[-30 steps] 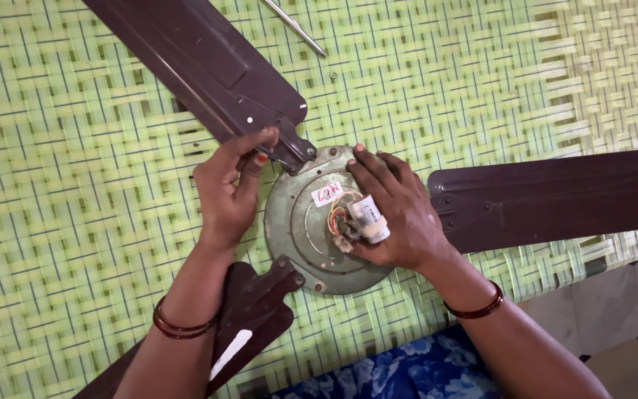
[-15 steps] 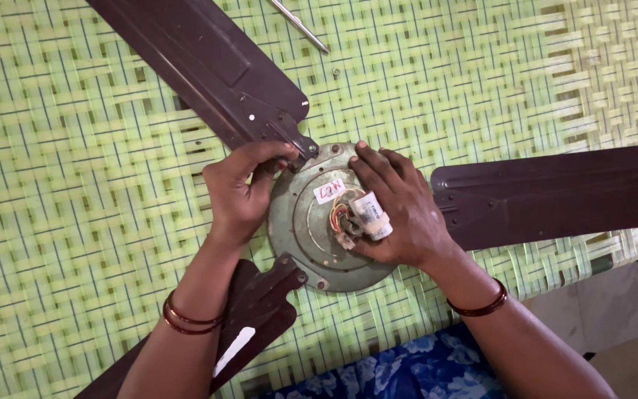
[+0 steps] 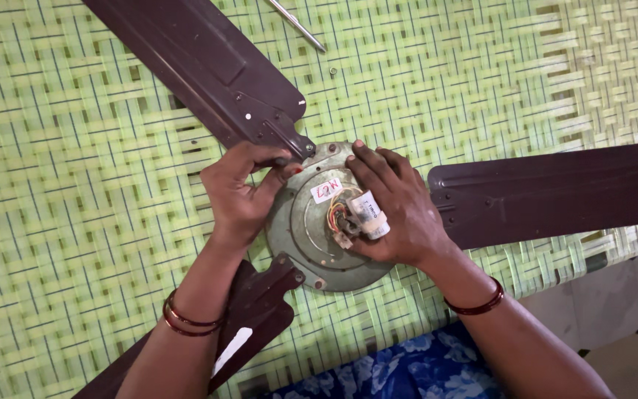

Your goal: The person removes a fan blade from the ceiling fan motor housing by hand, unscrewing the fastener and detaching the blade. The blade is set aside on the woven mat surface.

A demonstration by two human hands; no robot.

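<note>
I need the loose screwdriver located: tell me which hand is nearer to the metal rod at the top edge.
Left. The left hand lies below the metal rod, at the upper blade's bracket; the right hand rests lower on the motor housing.

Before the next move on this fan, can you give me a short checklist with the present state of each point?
1. Left hand at the upper blade's bracket: ok.
2. Right hand flat on the motor housing: ok.
3. Bracket's screw at the housing in place: cannot tell, fingers cover it.
4. Wires beside the white capacitor free of fingers: ok.
5. Metal rod lying within view: ok.
6. Small loose part on the woven surface: ok.
</note>
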